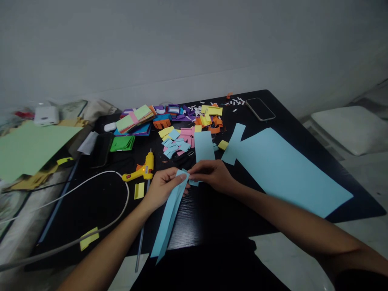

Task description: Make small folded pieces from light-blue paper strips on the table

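A long light-blue paper strip [170, 214], creased lengthwise, is pinched near its top by my left hand [166, 185], thumb on the upper face. The strip slants down past the table's front edge. My right hand [214, 174] has thumb and index finger closed at the strip's top corner; a small bit of blue paper [193, 183] shows beneath those fingers. Behind the hands are dark-handled scissors [183, 159], partly hidden, and a blue paper rectangle [204, 145]. Left of my left hand lies a yellow glue gun [141, 169] with a lit orange light.
A large blue sheet [291, 169] and a phone [260, 109] lie on the right of the black table [206, 222]. Several cut and folded paper pieces [177, 143] are heaped at the back. A white cable [119, 218] curves across the left, near a green paper stack [122, 143].
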`<state>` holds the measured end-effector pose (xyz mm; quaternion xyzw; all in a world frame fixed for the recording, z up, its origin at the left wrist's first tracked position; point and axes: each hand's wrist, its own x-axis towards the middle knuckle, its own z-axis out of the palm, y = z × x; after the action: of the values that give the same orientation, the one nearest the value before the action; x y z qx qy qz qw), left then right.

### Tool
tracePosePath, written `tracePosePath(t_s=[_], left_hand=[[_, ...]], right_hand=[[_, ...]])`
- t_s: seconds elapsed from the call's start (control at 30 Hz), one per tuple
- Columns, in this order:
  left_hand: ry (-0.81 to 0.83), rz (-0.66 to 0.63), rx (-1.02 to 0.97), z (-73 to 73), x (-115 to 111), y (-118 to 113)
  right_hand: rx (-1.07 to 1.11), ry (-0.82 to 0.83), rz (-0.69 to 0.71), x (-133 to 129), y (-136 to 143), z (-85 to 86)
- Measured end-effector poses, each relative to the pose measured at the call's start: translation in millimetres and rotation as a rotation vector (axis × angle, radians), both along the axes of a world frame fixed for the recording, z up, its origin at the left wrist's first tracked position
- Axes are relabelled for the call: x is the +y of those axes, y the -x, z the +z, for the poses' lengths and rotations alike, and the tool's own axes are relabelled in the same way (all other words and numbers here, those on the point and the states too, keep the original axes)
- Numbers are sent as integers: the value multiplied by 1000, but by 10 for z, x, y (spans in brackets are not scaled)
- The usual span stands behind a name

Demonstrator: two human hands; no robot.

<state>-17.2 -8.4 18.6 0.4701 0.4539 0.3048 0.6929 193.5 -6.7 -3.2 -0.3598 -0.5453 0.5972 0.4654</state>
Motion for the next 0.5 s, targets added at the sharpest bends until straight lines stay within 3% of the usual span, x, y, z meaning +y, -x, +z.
tracePosePath(t_s=[0.5], left_hand=[[-90, -8, 66, -30, -5, 1]], right_hand=[[22, -6, -7, -5, 4, -23]])
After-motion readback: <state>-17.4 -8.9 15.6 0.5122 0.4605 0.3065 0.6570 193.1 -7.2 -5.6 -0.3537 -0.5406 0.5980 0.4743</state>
